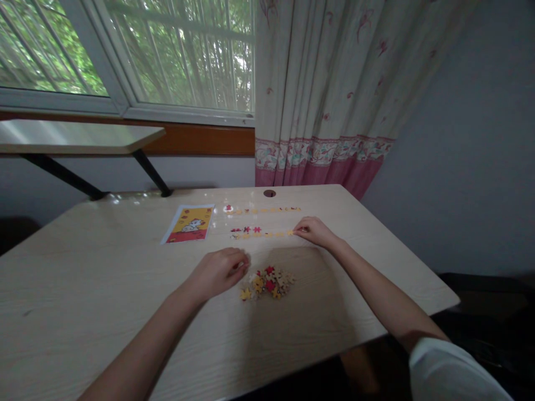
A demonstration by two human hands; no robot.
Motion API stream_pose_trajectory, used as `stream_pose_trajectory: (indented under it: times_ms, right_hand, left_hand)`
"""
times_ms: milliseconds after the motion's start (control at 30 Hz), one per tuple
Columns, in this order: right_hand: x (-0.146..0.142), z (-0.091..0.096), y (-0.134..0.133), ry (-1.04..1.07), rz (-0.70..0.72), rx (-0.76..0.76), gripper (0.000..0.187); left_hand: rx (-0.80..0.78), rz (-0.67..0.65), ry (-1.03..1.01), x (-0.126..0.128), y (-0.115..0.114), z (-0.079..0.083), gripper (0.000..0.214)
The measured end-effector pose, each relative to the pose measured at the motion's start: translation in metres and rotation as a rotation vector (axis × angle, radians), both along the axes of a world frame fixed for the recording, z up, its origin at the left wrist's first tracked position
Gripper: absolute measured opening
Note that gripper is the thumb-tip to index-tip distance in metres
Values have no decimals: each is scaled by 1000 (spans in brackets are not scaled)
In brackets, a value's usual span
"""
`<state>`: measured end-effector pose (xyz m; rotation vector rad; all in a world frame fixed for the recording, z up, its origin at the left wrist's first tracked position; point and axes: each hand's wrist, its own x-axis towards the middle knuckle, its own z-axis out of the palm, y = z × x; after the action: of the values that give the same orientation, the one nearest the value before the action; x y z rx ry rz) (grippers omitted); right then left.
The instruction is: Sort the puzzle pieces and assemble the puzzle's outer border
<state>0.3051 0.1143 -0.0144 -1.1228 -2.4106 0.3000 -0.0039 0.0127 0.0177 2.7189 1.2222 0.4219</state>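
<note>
Head view is the only feed I'm getting, and it's looking down over a pale wood-grain desk (pixel 104 289) covered in jigsaw stuff. My right hand (pixel 313 229) is reaching out over the far part, thumb and fingertips coming together at a yellow jigsaw piece (pixel 290 233) on the right end of the lower yellow row (pixel 267 234). I'm not able to tell from this angle whether those fingers are properly pinching it or just touching it.

My left hand (pixel 223 270) is hovering or resting just beside the jigsaw pile (pixel 270 285), fingers curling in toward the thumb; whether anything is sitting in that grip, I can't tell. That pile is lying nearer to me than the rows, mixing yellow, red and bare-backed pieces, with one yellow bit sitting at its left edge.

A few red pieces (pixel 247 229) are lining up just above the left part of the lower row, and an upper row (pixel 263 210) is running across farther back. Left of the rows, a printed picture (pixel 190 224) is lying flat, showing a white cartoon animal on yellow and red. Behind everything, a flowery curtain (pixel 326 83) is hanging next to the window (pixel 179 55).
</note>
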Motion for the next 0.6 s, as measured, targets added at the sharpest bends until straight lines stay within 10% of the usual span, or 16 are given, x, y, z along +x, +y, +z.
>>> stream_pose_trajectory:
  times_ms: [600]
  right_hand:
    - [-2, 1, -3, 10, -90, -102, 11]
  left_hand:
    - [-3, -22, 33, 2, 0, -6, 23]
